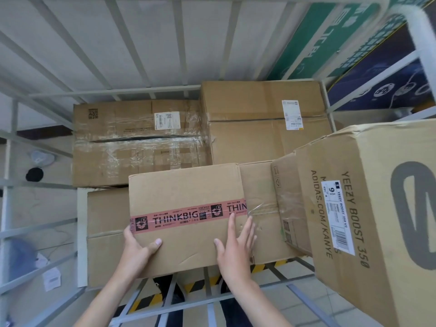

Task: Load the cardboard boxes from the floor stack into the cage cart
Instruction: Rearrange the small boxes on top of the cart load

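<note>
I look down into the white cage cart. A cardboard box with pink THINKBIG tape lies on top of lower boxes at the cart's near side. My left hand grips its near left corner, thumb on top. My right hand rests flat on its top near the right edge, fingers spread. Behind it sit a taped box with plastic wrap and a taller plain box. A large Yeezy Boost box stands tilted at the right.
The cart's white bars surround the load on the left, back and near side. Green and dark blue printed cartons lean outside at the upper right. Yellow-black floor tape shows below the cart's near rail. Small items lie on the floor at the left.
</note>
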### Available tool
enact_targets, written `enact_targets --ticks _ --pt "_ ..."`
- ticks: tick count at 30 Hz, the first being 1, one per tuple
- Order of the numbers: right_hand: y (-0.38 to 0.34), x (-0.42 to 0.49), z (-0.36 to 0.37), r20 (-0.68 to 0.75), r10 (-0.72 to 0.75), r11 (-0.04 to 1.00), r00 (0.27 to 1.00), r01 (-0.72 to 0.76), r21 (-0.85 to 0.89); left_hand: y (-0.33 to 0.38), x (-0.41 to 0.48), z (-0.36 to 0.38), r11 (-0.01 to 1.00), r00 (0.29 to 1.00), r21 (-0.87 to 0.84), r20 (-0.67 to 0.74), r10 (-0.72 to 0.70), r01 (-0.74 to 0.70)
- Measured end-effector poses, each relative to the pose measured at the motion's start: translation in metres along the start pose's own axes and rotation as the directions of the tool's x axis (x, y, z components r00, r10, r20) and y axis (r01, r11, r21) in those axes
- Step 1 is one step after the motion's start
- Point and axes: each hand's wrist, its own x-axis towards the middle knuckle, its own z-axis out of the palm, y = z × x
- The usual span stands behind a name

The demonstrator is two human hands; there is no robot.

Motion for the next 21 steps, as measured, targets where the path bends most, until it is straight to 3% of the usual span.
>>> enact_targets --ticks 6,10,15,18,21 --pt "-0.003 -0.003 -0.021 0.086 0.000 1.000 0.996 -0.003 0.029 0.015 -0.008 -0.004 0.998 1.000 0.055 0.015 -0.024 0.023" --pt "-0.023 -0.031 -0.064 0.084 -0.051 0.978 0.995 0.033 0.208 0.047 -0.040 0.003 0.976 0.999 0.218 -0.028 0.026 -0.019" --pt "-0.058 -0.098 -0.151 0.070 -0.263 0.887 0.962 0.212 0.410 0.115 -0.133 0.042 0.969 0.965 0.171 0.224 0.137 -0.178" --pt "-0.052 -0.129 -0.222 -0.043 -0.346 0.817 0.937 0.323 0.477 0.166 -0.200 0.079 0.960 0.904 0.046 0.350 0.244 -0.277" --pt "-0.013 -0.142 -0.297 -0.217 -0.310 0.801 0.926 0.377 0.465 0.212 -0.264 0.120 0.937 0.847 -0.039 0.416 0.331 -0.348"
